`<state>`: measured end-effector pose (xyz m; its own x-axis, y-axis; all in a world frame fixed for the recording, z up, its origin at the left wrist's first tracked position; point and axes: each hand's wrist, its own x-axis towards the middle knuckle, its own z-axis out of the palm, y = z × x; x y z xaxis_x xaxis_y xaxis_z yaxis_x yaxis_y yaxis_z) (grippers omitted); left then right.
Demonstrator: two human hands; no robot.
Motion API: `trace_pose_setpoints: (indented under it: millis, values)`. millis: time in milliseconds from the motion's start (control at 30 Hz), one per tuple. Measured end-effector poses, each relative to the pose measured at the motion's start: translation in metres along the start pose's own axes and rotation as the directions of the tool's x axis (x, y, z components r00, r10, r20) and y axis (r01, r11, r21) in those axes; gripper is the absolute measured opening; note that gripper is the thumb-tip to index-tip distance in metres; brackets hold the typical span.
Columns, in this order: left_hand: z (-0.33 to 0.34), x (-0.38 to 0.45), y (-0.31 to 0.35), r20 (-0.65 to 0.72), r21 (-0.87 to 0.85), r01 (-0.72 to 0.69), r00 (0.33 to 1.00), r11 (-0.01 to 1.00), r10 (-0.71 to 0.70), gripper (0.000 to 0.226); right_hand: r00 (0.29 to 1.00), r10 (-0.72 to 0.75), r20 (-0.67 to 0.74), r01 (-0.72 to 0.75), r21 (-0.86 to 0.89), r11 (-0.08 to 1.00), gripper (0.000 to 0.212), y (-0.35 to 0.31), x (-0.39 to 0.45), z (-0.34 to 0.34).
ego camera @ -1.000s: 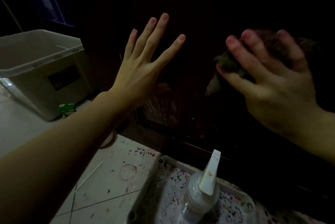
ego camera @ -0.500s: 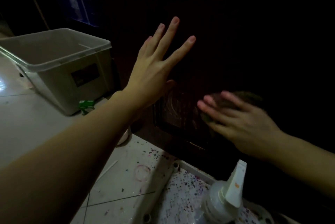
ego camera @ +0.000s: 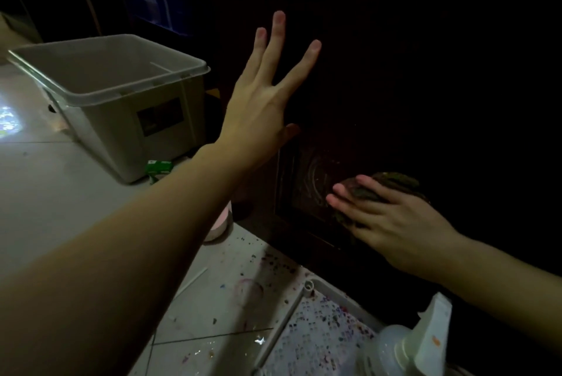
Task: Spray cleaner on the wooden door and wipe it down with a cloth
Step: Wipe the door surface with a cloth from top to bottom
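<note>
Nearest, the spray bottle (ego camera: 404,348) stands on a speckled tray (ego camera: 319,342). Beyond it, the right hand (ego camera: 392,220) presses a dark cloth (ego camera: 392,182) against the wooden door (ego camera: 410,86) (smeared there). Higher, the left hand (ego camera: 261,108) lies splayed on the door, beside a plastic bin (ego camera: 121,102).

Two bare forearms with no sleeves in view, left hand (ego camera: 258,108) slim with long fingers and short plain nails, right hand (ego camera: 392,220) likewise short-nailed, no rings, watch or bands on either wrist
</note>
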<state>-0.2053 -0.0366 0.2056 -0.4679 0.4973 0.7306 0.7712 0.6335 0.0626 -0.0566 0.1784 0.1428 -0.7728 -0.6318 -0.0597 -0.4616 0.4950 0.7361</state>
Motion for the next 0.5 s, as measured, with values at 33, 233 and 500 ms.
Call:
trace_pose_setpoints:
  millis: [33,233,500]
  values:
    - [0.001,0.000,0.002,-0.006,-0.020,0.010,1.000,1.000,-0.010,0.100,0.998,0.039,-0.042,-0.039,0.019,0.999,0.050,0.005,0.003,-0.004]
    - [0.009,0.003,0.002,-0.088,-0.049,0.017,0.996,0.999,-0.021,0.081,0.898,0.346,-0.272,-0.367,-0.029,0.930,0.049,0.049,0.043,-0.043]
    - [0.011,0.002,0.001,-0.091,-0.027,0.019,0.996,0.999,-0.022,0.095,0.866,-0.255,0.430,0.306,-0.052,0.951,0.048,-0.014,0.048,0.001]
